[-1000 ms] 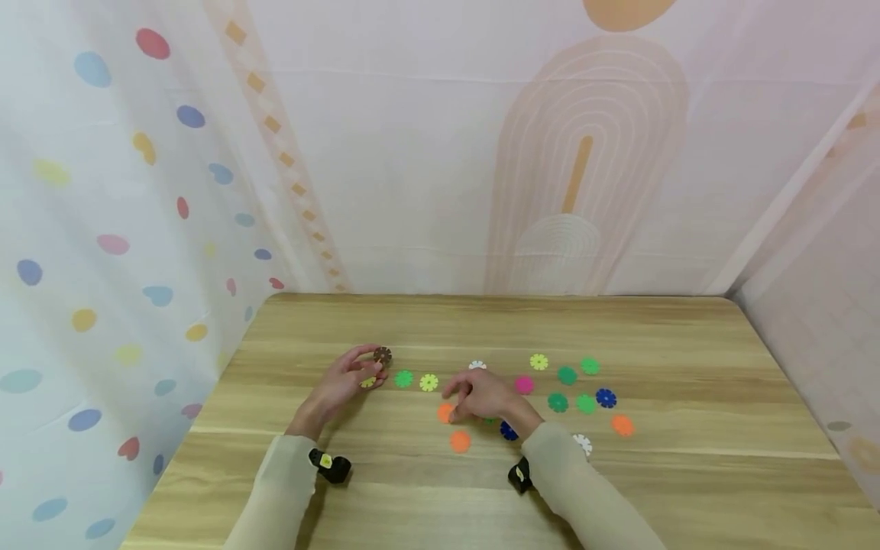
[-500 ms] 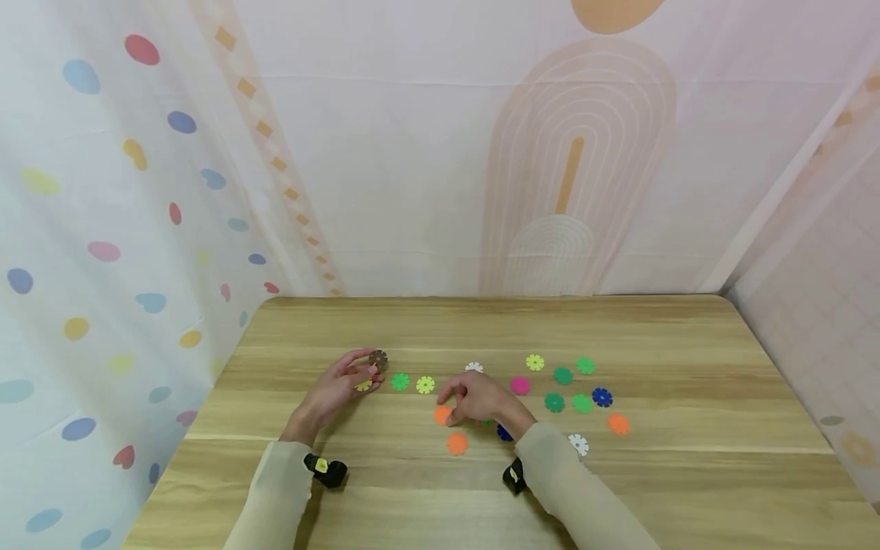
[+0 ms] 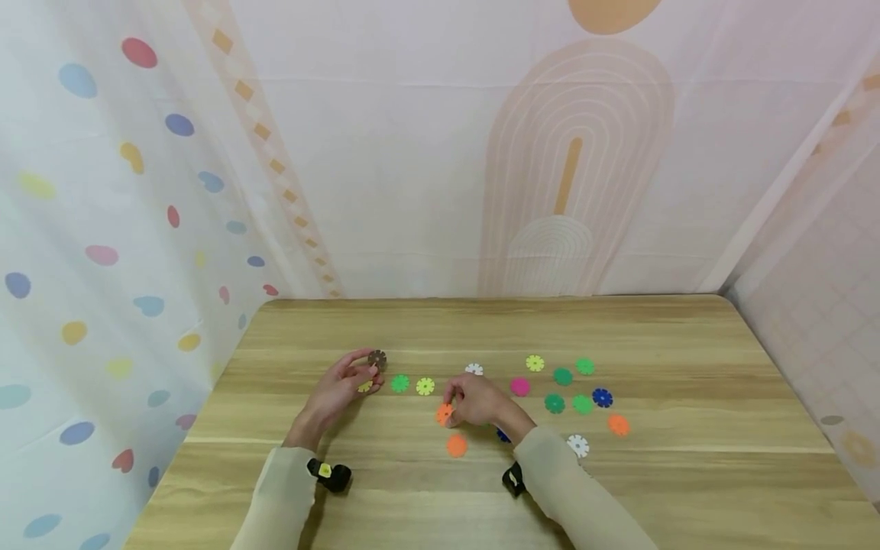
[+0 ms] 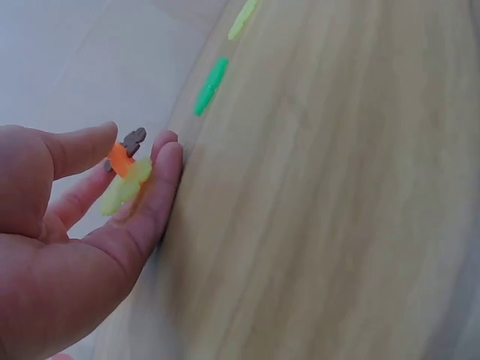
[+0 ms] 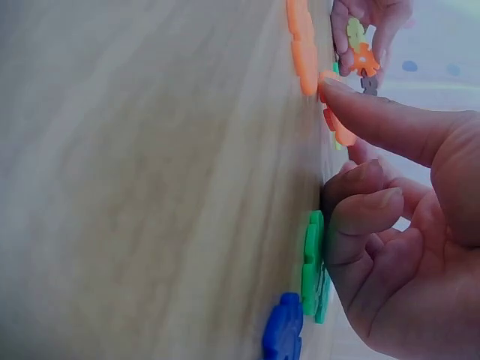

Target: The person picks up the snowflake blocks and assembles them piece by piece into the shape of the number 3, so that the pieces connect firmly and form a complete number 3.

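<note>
- Right hand [image 3: 481, 400]: thumb and forefinger pinch flat orange notched plastic disc [image 3: 444, 413], tipped up off wooden table [image 3: 660, 489].
- Left hand [image 3: 341, 386]: fingers curled, holding joined brown, orange and yellow disc cluster [image 4: 126, 171] above table.

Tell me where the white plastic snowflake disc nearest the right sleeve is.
In the head view, that white plastic snowflake disc lies flat on the wooden table, just right of the right sleeve, near an orange disc.
</note>
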